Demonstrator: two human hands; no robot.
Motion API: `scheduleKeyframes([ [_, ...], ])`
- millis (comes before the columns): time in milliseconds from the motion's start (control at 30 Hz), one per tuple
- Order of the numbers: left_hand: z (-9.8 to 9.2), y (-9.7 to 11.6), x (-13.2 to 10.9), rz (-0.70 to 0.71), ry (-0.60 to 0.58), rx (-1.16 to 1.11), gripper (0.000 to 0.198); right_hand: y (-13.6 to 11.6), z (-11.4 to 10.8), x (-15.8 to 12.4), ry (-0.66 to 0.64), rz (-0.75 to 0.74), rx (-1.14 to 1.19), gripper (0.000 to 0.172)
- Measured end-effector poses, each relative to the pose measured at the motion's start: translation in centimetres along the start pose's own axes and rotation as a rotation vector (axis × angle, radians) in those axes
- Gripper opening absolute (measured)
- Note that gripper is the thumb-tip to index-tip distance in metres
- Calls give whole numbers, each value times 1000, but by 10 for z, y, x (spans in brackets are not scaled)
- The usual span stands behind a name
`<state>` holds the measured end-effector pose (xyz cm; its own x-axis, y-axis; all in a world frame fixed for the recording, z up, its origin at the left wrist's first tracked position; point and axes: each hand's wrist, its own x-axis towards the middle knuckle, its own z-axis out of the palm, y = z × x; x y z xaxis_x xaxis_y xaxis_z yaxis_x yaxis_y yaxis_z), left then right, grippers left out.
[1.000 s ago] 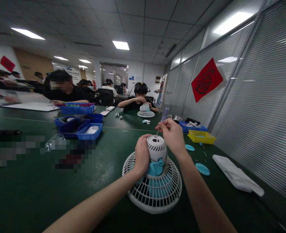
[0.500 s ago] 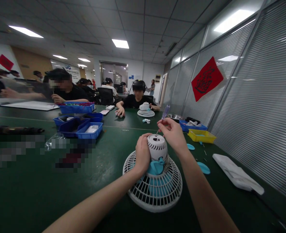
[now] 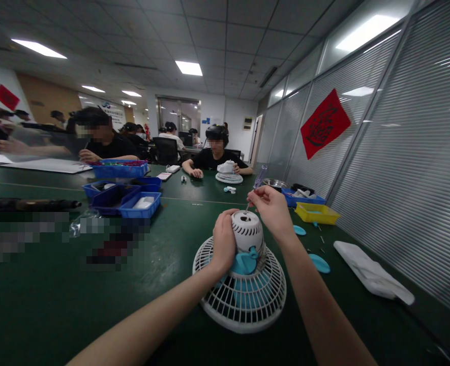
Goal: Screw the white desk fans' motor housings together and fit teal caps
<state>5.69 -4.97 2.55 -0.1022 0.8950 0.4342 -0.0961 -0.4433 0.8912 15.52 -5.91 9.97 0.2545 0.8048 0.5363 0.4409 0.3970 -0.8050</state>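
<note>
A fan with a white cage (image 3: 243,317) and blue blades lies cage-down on the green table, its white motor housing (image 3: 247,231) on top. Fingers of my left hand (image 3: 223,241) are wrapped round the housing's left side. My right hand (image 3: 272,208) pinches the lower part of a screwdriver with a clear purple handle (image 3: 261,175). The screwdriver leans slightly right, and its tip is at the top of the housing, by a dark opening. A blue part (image 3: 245,262) sits below the housing.
Blue bins (image 3: 141,204) stand left of centre, a yellow tray (image 3: 317,214) at right. Blue discs (image 3: 319,263), small screws and a white object with a cable (image 3: 373,272) lie right of the fan. Across the table (image 3: 163,269), a person (image 3: 215,158) has another fan (image 3: 229,178).
My hands, the fan and the screwdriver have hardly moved. Across the table, the person has drawn one hand back from small parts and put the other on the second fan.
</note>
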Motion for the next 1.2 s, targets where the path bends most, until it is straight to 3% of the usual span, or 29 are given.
scheduleKeyframes([
  [300, 0, 2, 0, 6, -9, 25, 34, 0, -1, 1, -40, -42, 49, 9],
  [733, -1, 0, 0, 9, -18, -10, 35, -1, 1, -3, -21, -34, 108, 20],
  [1200, -2, 2, -1, 17, -29, 24, 35, -8, 7, -5, 1, -47, 67, 12],
])
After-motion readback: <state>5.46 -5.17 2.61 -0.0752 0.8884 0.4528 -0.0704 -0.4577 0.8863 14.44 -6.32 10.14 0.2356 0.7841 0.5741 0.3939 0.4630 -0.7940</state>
